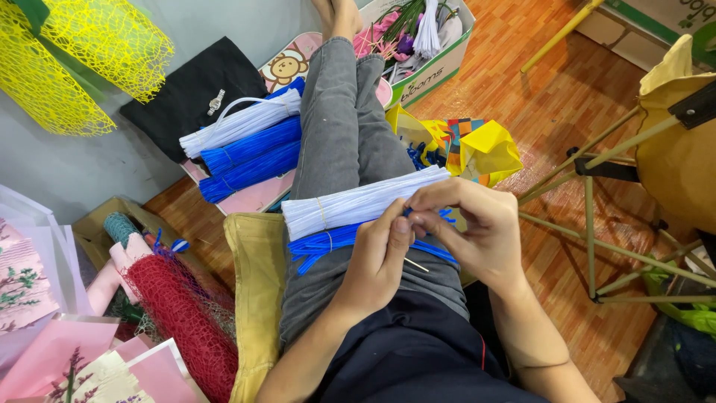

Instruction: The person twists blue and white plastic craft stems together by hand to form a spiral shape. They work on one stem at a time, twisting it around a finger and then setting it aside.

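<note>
— So, how are the hands sitting from where you stand?

— Both forearms come in low over the lap and the hands meet above the thighs. The left hand [380, 257] is turned knuckles up, fingers curled in, thumb pressed toward the right one. The right hand [470, 227] arches over from the other side, wrist bent, fingertips bunched down.

— Holding anything?

— Between the pinched fingertips of both hands there is a blue pipe cleaner [441, 216], only a bit of it showing. A thin pale stick [416, 264] pokes out just below the left fingers; I cannot tell which hand grips it.

— And where does the rest lie?

— Across the grey trousers [339, 112], right under the hands: a white bundle [358, 201] tied with a band, and touching it on the near side a blue bundle [328, 242]. More white and blue bundles [246, 149] lie further off on the left, beside a black cloth [186, 86]. Red netting [179, 313] sits by the yellow cushion [257, 298].
</note>
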